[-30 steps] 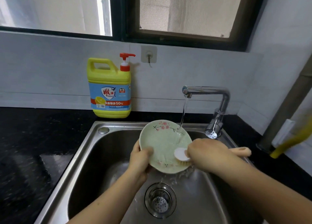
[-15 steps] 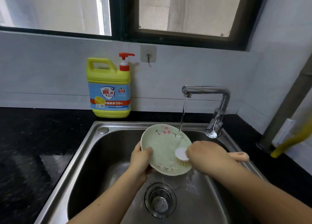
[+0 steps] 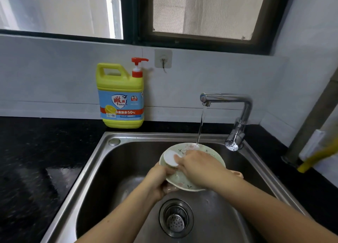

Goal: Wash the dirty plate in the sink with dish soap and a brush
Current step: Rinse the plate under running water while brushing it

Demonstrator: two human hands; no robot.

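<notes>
One pale-green plate [image 3: 190, 183] (pink blossoms) under running water [image 3: 200, 127].

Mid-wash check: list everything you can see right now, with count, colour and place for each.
plate: 1, pale green with floral print, held tilted over the sink under the water stream
brush: 1, white head, on the plate's left part
dish soap jug: 1, yellow with red pump, on the counter behind the sink
faucet: 1, chrome, running, back right
sink: 1, steel, centre
drain strainer: 1, steel, sink bottom
wall hook: 1, clear, on the wall
left hand: gripping the plate's lower left edge
right hand: gripping the brush
</notes>
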